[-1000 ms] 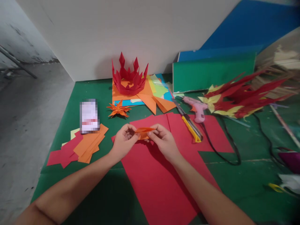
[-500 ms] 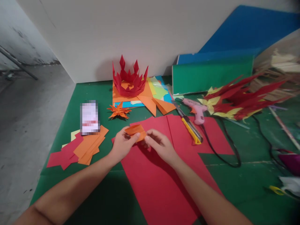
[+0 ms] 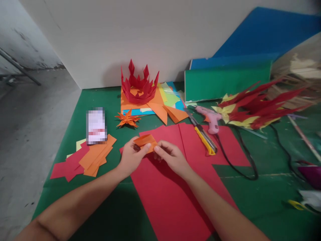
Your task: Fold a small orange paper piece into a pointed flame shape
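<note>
Orange folded paper (image 3: 145, 141), pinched between left hand (image 3: 132, 154), right hand (image 3: 170, 156)

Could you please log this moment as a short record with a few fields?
left hand: left hand pinches the orange folded paper
right hand: right hand touches the same paper at its right edge
under hands: red paper sheets on green table cover
finished pieces: red paper crown; orange paper star
tools: yellow utility knife; pink glue gun
left side: cut orange and red paper pieces
</note>
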The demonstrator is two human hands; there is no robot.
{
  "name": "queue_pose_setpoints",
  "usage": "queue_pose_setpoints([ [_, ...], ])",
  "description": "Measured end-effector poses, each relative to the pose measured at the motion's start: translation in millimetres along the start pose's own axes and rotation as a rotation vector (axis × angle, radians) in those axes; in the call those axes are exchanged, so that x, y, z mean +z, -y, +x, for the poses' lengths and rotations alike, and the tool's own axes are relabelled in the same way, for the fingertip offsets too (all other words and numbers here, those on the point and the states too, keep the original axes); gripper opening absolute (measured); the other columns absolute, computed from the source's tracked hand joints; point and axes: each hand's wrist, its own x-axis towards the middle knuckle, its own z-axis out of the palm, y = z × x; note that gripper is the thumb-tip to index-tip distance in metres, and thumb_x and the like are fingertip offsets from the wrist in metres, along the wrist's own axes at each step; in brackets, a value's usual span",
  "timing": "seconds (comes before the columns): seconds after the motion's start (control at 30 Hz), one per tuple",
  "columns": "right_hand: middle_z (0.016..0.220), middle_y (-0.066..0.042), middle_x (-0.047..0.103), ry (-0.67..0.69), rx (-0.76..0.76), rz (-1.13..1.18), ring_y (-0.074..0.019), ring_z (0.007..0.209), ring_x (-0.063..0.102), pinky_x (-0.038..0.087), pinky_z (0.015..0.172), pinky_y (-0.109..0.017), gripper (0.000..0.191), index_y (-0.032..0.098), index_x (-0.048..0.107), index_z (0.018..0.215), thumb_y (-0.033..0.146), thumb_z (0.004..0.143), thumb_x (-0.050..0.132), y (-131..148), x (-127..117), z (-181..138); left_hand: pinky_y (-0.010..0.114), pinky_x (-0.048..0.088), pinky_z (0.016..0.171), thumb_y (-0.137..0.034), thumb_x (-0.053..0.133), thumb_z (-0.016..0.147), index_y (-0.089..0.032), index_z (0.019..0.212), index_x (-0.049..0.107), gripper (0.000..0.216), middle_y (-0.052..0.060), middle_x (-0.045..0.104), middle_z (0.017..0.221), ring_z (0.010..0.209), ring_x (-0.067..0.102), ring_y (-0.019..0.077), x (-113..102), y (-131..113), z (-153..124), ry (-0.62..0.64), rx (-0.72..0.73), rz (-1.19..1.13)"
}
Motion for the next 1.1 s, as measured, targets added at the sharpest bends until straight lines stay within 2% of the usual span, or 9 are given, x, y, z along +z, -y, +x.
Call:
queue_pose_setpoints([
  [0.1,0.066,0.001,0.056,0.043,0.008,0.000,-0.0110,0.057,0.050,0.041,0.054,-0.025,0.026,0.018,0.060,0.077,0.044,0.080,0.063,1,4,-1,0.030,0.051,0.069,-0.036,0.072,0.067,-0.015,0.076,0.062,0.025,0.004,0.068,0.076,0.071,0.063,0.0161,1,-1,-1,-0.011,-0.016,-0.068],
  [0.2,0.072,-0.001,0.059,0.047,-0.007,0.009,-0.0120,0.061,0.051,0.041,0.055,-0.025,0.023,0.018,0.064,0.081,0.040,0.078,0.064,1,6,-2,0.025,0.048,0.061,-0.034,0.073,0.067,-0.017,0.071,0.056,0.024,-0.001,0.062,0.067,0.062,0.059,0.0124,2,-1,-4,-0.002,-0.027,-0.081],
  [0.37,0.061,0.002,0.051,0.061,0.011,0.089,-0.0103,0.055,0.045,0.037,0.053,-0.025,0.024,0.018,0.062,0.073,0.042,0.078,0.063,-1,4,0,0.020,0.040,0.052,-0.030,0.074,0.067,-0.018,0.059,0.046,0.031,-0.007,0.048,0.054,0.051,0.045,0.0066,2,-1,-6,-0.004,0.074,-0.008],
  [0.5,0.061,0.002,0.051,0.039,0.007,0.075,-0.0104,0.054,0.044,0.037,0.053,-0.026,0.028,0.018,0.062,0.076,0.046,0.078,0.062,-1,3,0,0.020,0.041,0.052,-0.032,0.075,0.066,-0.018,0.062,0.049,0.029,-0.006,0.052,0.057,0.052,0.048,0.0072,1,1,-6,-0.002,0.069,-0.022],
  [0.63,0.059,0.001,0.053,0.059,0.013,-0.027,-0.0117,0.056,0.048,0.038,0.055,-0.026,0.032,0.017,0.060,0.070,0.047,0.081,0.059,2,5,-3,0.023,0.047,0.058,-0.033,0.077,0.062,-0.019,0.075,0.053,0.030,-0.004,0.060,0.067,0.059,0.057,0.0102,4,0,-7,-0.074,-0.026,-0.153],
  [0.73,0.062,0.001,0.054,0.093,-0.003,-0.056,-0.0120,0.057,0.048,0.039,0.055,-0.026,0.030,0.017,0.063,0.076,0.046,0.080,0.060,5,8,-4,0.027,0.051,0.066,-0.032,0.078,0.060,-0.019,0.081,0.056,0.033,-0.001,0.065,0.074,0.068,0.062,0.0134,6,-1,-8,-0.115,-0.050,-0.189],
  [0.8,0.063,0.001,0.054,0.090,-0.012,-0.047,-0.0119,0.056,0.048,0.040,0.055,-0.026,0.030,0.017,0.063,0.077,0.047,0.079,0.060,6,10,-3,0.027,0.051,0.066,-0.031,0.078,0.060,-0.018,0.082,0.056,0.033,0.000,0.065,0.075,0.068,0.063,0.0138,7,0,-9,-0.117,-0.050,-0.197],
  [0.97,0.056,0.002,0.050,0.087,0.037,-0.051,-0.0102,0.053,0.045,0.037,0.052,-0.024,0.039,0.017,0.057,0.067,0.054,0.077,0.060,4,11,-3,0.026,0.051,0.064,-0.028,0.078,0.061,-0.018,0.084,0.053,0.036,-0.002,0.064,0.074,0.066,0.061,0.0122,8,2,-10,-0.118,-0.030,-0.223],
  [1.1,0.053,0.003,0.051,0.110,0.100,0.008,-0.0112,0.051,0.051,0.041,0.053,-0.025,0.043,0.017,0.057,0.069,0.058,0.077,0.060,4,11,-4,0.024,0.050,0.066,-0.027,0.078,0.063,-0.019,0.086,0.051,0.036,-0.003,0.063,0.076,0.068,0.061,0.0110,6,3,-9,-0.122,-0.009,-0.222],
])
